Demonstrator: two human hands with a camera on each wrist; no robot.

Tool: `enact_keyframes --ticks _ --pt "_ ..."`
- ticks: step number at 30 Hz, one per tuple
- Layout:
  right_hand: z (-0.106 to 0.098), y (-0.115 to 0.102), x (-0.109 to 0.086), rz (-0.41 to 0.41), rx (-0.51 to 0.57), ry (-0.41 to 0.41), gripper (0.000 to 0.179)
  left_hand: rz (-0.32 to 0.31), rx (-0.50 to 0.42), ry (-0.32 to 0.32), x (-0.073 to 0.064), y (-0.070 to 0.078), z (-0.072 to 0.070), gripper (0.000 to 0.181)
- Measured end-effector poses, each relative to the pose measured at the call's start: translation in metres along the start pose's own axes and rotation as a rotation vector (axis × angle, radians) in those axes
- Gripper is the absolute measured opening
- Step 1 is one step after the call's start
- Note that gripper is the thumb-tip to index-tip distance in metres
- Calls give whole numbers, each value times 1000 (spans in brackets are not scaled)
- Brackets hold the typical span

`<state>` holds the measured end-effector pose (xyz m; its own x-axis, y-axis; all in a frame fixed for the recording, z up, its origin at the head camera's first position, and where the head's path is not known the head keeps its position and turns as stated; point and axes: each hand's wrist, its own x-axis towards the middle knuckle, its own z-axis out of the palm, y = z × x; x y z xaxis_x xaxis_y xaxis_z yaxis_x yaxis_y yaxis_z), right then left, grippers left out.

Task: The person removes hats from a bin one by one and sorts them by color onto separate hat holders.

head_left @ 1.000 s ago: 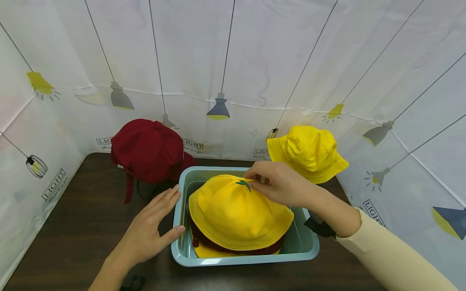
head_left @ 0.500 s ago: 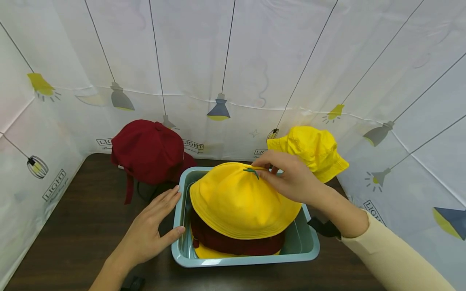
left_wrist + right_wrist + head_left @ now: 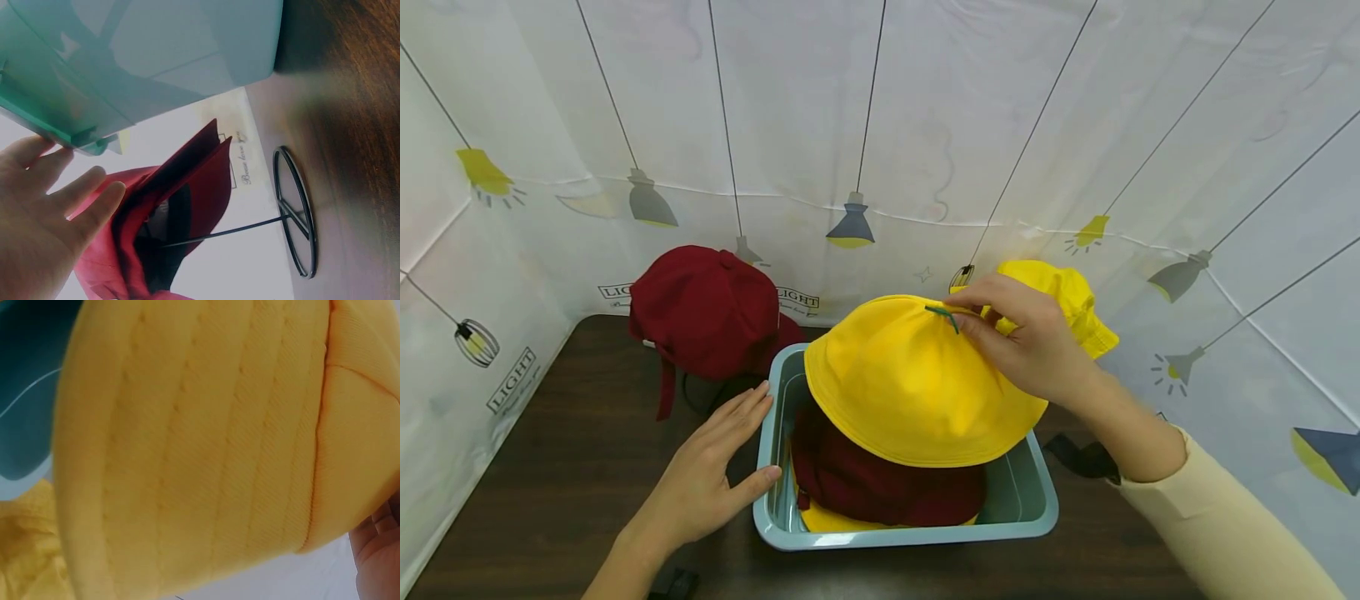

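My right hand (image 3: 1030,333) pinches the crown of a yellow bucket hat (image 3: 917,383) beside its small green tag, holding it over a pale blue-green bin (image 3: 902,540). In the right wrist view the hat's stitched brim (image 3: 206,450) fills most of the picture. Below it in the bin lies a dark red hat (image 3: 887,492), with the edge of another yellow hat (image 3: 842,522) under that. With fingers straight, my left hand (image 3: 707,467) rests on the bin's left rim; the left wrist view shows its fingertips at the rim (image 3: 69,134).
A dark red cap (image 3: 700,308) is propped on a black wire stand (image 3: 297,212) behind the bin to the left. Back right, another yellow bucket hat (image 3: 1063,292) is partly covered by my right hand. A printed white curtain surrounds the dark wooden table (image 3: 535,483).
My right hand has raised the yellow bucket hat up and to the right, uncovering more of the dark red hat in the bin. The left hand has stayed on the rim.
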<state>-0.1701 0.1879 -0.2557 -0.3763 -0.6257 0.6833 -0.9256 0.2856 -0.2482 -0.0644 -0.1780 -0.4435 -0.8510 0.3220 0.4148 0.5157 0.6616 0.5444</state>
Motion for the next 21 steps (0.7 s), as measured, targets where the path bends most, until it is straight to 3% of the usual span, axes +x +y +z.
enact_keyframes --ticks 4,6,12,21 --pt "-10 1 1 24 -6 20 14 11 3 7 0 1 0 80" --pt "-14 1 3 38 -13 34 28 15 6 9 1 1 0 80" --pt "-29 1 7 91 -58 61 32 10 2 6 0 0 0 80" --pt "-48 4 12 120 -116 172 29 26 0 20 0 0 0 80"
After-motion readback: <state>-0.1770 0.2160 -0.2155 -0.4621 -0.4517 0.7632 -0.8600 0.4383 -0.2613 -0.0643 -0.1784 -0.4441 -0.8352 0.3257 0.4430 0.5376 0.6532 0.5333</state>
